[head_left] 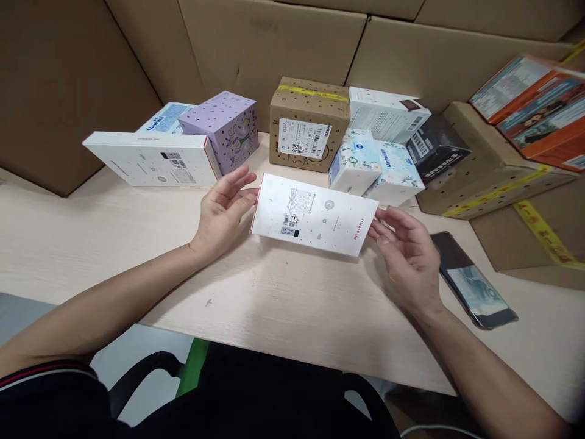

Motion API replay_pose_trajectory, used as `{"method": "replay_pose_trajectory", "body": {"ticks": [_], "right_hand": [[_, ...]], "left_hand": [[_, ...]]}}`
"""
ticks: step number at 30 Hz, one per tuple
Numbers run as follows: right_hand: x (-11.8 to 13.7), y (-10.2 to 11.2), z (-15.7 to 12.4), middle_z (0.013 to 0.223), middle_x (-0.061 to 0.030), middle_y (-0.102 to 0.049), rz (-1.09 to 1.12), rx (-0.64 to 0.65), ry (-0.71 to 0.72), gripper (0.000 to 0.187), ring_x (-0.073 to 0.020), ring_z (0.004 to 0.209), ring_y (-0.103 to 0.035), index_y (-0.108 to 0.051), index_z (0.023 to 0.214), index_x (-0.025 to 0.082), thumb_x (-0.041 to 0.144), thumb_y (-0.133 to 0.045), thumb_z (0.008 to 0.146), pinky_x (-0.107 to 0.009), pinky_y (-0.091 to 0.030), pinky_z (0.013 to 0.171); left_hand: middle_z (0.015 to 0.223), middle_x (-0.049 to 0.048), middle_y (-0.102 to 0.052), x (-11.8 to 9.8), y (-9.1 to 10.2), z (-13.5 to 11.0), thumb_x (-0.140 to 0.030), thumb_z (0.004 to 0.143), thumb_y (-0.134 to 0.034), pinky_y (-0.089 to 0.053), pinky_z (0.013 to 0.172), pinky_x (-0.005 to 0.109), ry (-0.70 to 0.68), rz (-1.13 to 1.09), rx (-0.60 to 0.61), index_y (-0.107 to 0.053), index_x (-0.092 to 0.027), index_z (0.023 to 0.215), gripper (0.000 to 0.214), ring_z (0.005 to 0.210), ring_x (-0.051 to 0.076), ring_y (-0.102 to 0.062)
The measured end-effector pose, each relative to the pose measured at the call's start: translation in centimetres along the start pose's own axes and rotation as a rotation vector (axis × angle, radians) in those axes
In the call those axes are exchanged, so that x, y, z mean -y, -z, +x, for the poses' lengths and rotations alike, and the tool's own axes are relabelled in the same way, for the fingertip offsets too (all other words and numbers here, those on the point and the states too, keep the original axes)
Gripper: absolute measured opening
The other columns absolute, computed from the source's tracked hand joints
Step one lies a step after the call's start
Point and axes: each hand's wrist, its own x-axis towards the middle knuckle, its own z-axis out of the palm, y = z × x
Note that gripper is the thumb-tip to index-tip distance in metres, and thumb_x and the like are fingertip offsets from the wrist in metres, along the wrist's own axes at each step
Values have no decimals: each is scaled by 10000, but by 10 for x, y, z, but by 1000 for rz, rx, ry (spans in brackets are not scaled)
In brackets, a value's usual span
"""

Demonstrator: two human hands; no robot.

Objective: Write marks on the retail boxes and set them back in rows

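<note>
A flat white box (pixel 315 213) with small dark print, red lettering and a thin red edge is held between my two hands, tilted above the table. My left hand (pixel 226 207) grips its left end, with the thumb at the near side and the fingers partly behind the edge. At the opposite end, my right hand (pixel 404 250) holds the box's right edge, its fingertips partly hidden by it. Behind the box stand a brown carton (pixel 301 122) with a shipping label and flowered tissue packs (pixel 359 158). A phone (pixel 478 280) lies beside my right hand.
Another flat white box (pixel 159 161) and a purple box (pixel 223 128) stand at the left. To the right are a black box (pixel 436 149), a taped carton (pixel 484 164) and an orange box (pixel 539 110). Large cardboard boxes (pixel 274 42) wall the back of the table (pixel 256 305).
</note>
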Motion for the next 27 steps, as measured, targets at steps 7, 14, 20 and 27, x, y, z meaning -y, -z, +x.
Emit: {"method": "replay_pose_trajectory", "body": {"ticks": [7, 14, 20, 27], "right_hand": [[6, 1, 0, 1333, -58, -662, 25, -91, 79, 369, -276, 1265, -657, -655, 1267, 334, 301, -721, 905, -560, -508, 1157], [10, 0, 2, 1306, -90, -667, -65, -83, 31, 377, -298, 1221, -668, -624, 1270, 328, 358, -706, 903, -578, -516, 1125], [4, 28, 19, 1262, -170, -641, -649, -31, 21, 466, -373, 1131, -629, -622, 1325, 245, 433, -651, 899, -643, -518, 951], [-26, 54, 28, 877, -131, -627, -1093, 204, -53, 318, -315, 828, -600, -707, 1032, 199, 460, -565, 919, -468, -489, 745]], "left_hand": [[1309, 45, -722, -2, -5, -11, -383, 844, -846, -546, 1124, 445, -192, 82, 81, -673, -344, 1332, 520, 1259, 248, -667], [1335, 55, -697, -4, -5, -10, -362, 830, -855, -564, 1102, 384, -231, 124, 114, -664, -329, 1358, 563, 1222, 222, -667], [1298, 65, -655, -8, -4, -5, -349, 793, -880, -555, 1090, 366, -263, 174, 203, -640, -339, 1395, 648, 1207, 228, -632], [1130, 59, -649, -14, 5, 3, -353, 778, -858, -575, 947, 375, -495, 439, 324, -548, -358, 1486, 772, 1042, 221, -606]]}}
